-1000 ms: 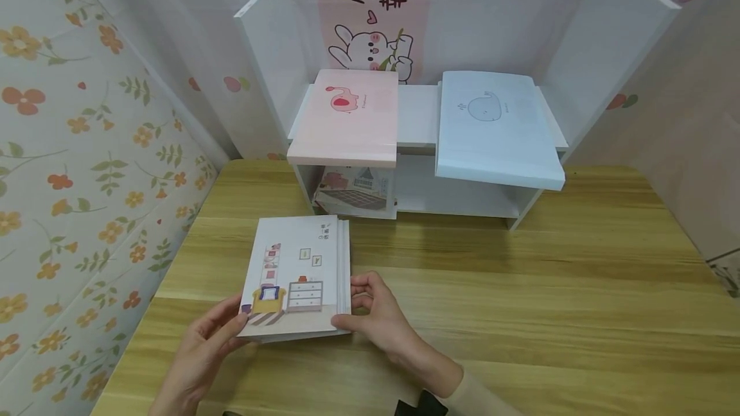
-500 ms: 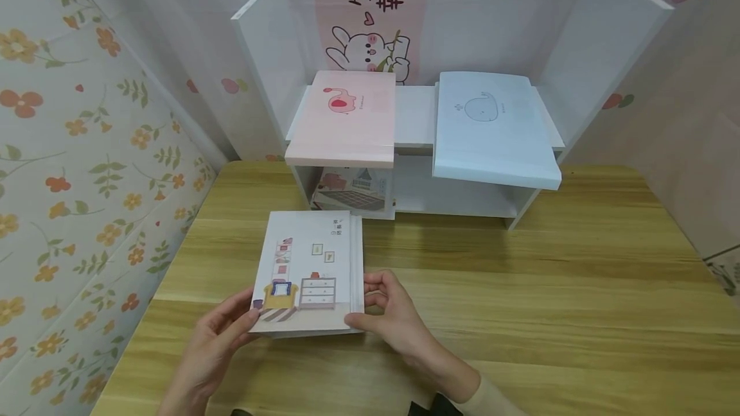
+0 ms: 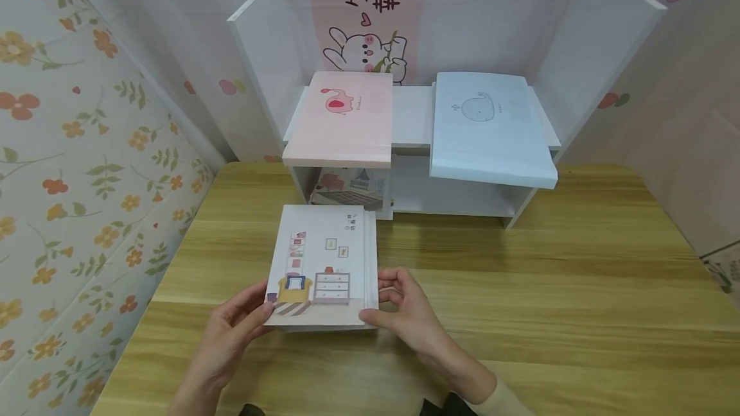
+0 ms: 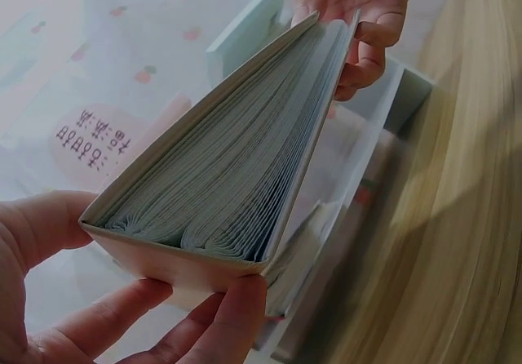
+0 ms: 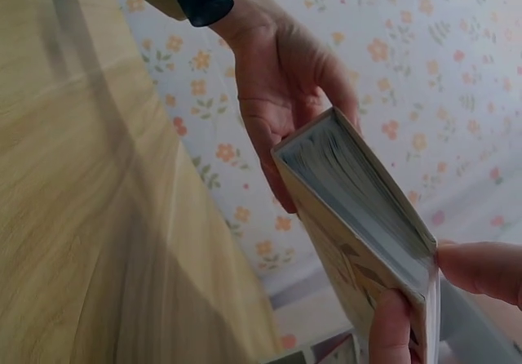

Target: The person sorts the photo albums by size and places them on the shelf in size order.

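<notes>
A thick white photo album point(image 3: 318, 255), its cover drawn with a yellow armchair and a chest of drawers, is held up over the table between both hands. My left hand point(image 3: 228, 332) grips its left side, the thumb on the front cover and the fingers underneath. At the opposite side my right hand point(image 3: 407, 313) pinches the edge, thumb on top. In the left wrist view the album's page ends point(image 4: 220, 152) fan out from the wide spine to the narrower side at the right hand. The right wrist view also shows the pages between the covers point(image 5: 359, 197).
Behind stands a white desktop shelf point(image 3: 413, 114) with upright side panels. On its upper board lie a pink album point(image 3: 349, 121) with an elephant and a light blue album point(image 3: 491, 127) with a whale. A patterned book point(image 3: 349, 186) sits in the lower left compartment. The wooden table point(image 3: 549, 287) extends rightward.
Both hands have carried the white album to the right and slightly forward, towards the shelf. Their grip looks the same. The albums on the shelf have not moved on it.
</notes>
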`<control>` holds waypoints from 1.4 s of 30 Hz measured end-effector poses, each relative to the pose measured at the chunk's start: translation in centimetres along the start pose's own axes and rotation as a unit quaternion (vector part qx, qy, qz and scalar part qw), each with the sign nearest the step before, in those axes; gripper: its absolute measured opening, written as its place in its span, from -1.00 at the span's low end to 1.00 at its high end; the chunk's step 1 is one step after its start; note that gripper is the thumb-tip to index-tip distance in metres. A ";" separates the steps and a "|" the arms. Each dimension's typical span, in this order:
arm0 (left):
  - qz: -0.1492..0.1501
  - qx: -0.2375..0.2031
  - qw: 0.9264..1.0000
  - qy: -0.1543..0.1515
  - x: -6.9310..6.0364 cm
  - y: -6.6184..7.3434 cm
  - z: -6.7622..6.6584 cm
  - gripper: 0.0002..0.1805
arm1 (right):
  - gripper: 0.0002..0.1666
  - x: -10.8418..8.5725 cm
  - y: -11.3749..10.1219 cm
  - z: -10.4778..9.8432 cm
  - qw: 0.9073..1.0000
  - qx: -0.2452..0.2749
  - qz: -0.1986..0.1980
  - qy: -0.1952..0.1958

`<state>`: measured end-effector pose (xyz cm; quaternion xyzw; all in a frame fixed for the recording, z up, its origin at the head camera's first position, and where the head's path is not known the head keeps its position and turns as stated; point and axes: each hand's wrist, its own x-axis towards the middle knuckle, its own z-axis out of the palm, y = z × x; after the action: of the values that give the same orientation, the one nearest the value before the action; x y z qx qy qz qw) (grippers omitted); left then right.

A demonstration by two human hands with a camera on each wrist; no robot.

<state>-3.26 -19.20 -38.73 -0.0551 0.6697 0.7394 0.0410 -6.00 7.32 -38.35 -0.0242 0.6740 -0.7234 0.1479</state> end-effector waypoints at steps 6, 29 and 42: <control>0.001 0.004 1.000 -0.008 0.5 0.2 1.0 -0.64 | -0.33 -0.1 -0.2 -0.9 1.000 -0.006 0.009 0.013; -0.034 0.001 0.997 -0.063 2.5 0.9 5.1 -0.48 | -0.32 -1.0 -0.9 -4.8 0.999 -0.021 0.001 0.038; -0.034 -0.010 0.995 -0.091 3.6 0.5 6.5 -0.47 | -0.30 -1.4 -1.2 -6.4 0.998 -0.033 0.004 0.049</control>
<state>-7.07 -12.86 -38.12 -0.0106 0.6535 0.7463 0.1261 -6.39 13.95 -37.54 0.0091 0.7039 -0.7007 0.1164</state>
